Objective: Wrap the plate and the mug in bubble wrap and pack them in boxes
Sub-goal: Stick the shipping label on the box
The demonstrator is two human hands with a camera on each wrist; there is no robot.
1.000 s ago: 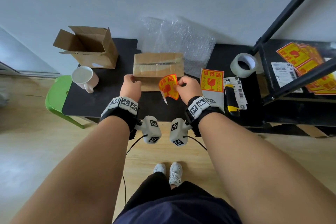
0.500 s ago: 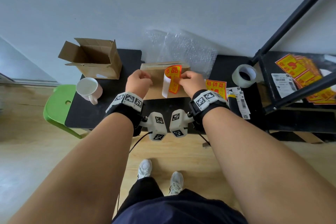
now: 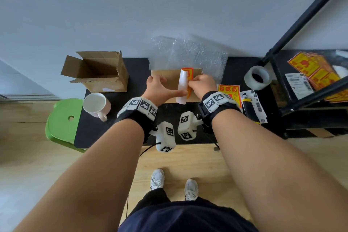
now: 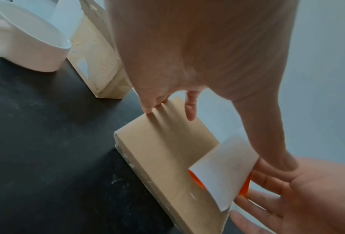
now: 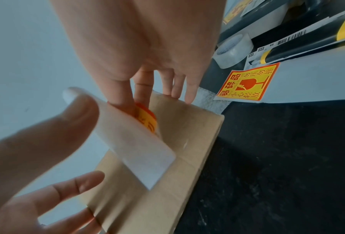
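A: On the black table [image 3: 116, 103], seen from the head, the flat sealed box [image 3: 169, 79] lies with its long axis left to right, in front of the bubble wrap [image 3: 188, 51]. The right hand [image 3: 202, 84] pinches the fragile sticker [image 3: 189, 75] at its right edge; the sticker's long axis runs away from the body, across the box. The left hand [image 3: 160, 88] lies on the box to the left, thumb stretched toward the curling white backing [image 3: 182, 88].

B: And the mug?

A: The mug [image 3: 96, 104] stands bare at the left, just in front of the open box [image 3: 98, 73]. The plate is not in view; I judge it is inside the sealed box.

B: The left wrist?

A: There the left hand's fingers [image 4: 153, 101] are fairly straight, tips pressing the box's far part. The backing [image 4: 221, 171] stands up off the cardboard, orange beneath it, so the sticker is not yet pressed flat.

B: The right wrist?

A: It shows what the head cannot: the right thumb and forefinger [image 5: 125, 88] nip the sticker's top, the other fingers spread loosely, tips at the box edge. The left thumb [image 5: 71, 110] touches the backing. A spare sticker [image 5: 249, 82] and tape roll [image 5: 233, 50] lie to the right. The left hand is nearer the backing, so I judge it peels while the right smooths down.
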